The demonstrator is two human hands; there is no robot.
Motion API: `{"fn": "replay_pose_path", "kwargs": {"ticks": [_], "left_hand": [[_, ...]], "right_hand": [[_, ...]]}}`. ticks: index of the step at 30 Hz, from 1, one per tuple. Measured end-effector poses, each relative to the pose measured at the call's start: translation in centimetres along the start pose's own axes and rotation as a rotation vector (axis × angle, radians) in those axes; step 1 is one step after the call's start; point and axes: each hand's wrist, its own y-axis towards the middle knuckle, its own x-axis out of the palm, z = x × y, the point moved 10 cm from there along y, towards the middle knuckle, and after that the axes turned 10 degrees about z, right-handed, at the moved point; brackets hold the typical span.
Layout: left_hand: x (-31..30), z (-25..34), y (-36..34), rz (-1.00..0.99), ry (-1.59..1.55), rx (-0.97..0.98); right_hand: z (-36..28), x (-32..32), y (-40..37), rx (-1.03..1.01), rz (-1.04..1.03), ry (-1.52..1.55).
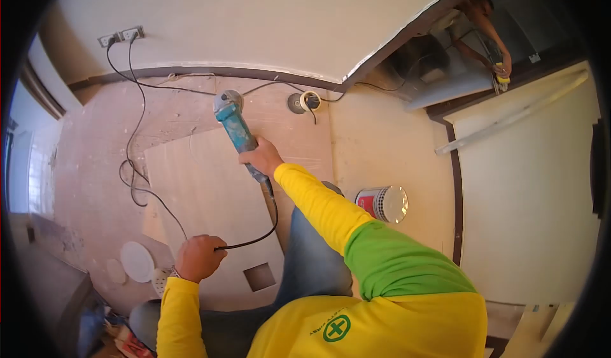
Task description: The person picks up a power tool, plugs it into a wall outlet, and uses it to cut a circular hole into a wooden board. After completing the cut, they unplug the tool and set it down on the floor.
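My right hand (262,157) is wrapped round the body of a teal angle grinder (235,129), whose disc end points away from me toward the wall. Its black power cord (275,221) loops down from the handle to my left hand (200,257), which is closed on the cord. Below both hands lies a pale board (213,192) with a square cutout (259,276) near its close edge. Past the grinder head, a dark disc and a roll of tape (310,101) rest on the floor.
A metal can (383,204) stands right of my knee. Cords run to wall outlets (121,36) at the upper left. White round discs (137,262) lie at lower left. At upper right, another person's hand (503,65) holds a yellow tool beside a doorway; a pale door panel (522,199) lies nearby.
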Motion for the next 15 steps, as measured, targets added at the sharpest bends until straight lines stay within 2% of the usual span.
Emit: {"fn": "replay_pose_path", "kwargs": {"ticks": [4,6,7,10,13,15], "left_hand": [[-0.3,-6.2,-0.9,-0.107,0.013,-0.09],[0.6,-9.7,-1.7,-0.168,0.024,-0.141],[1.4,-10.8,-2.1,-0.21,0.023,-0.175],[2.1,-12.6,-4.2,-0.279,-0.011,-0.278],[4.7,-13.3,-7.2,-0.364,-0.006,-0.336],[7.4,-12.1,-9.7,-0.587,-0.001,-0.292]], "right_hand": [[-0.6,2.0,-3.7,0.065,0.002,0.153],[1.6,3.5,-6.1,0.257,-0.039,0.251],[1.6,3.3,-7.7,0.261,0.005,0.236],[1.4,1.8,-11.9,0.29,0.081,0.159],[-1.4,-0.5,-16.6,0.309,0.075,0.048],[-1.4,-1.2,-19.9,0.462,0.038,0.037]]}}
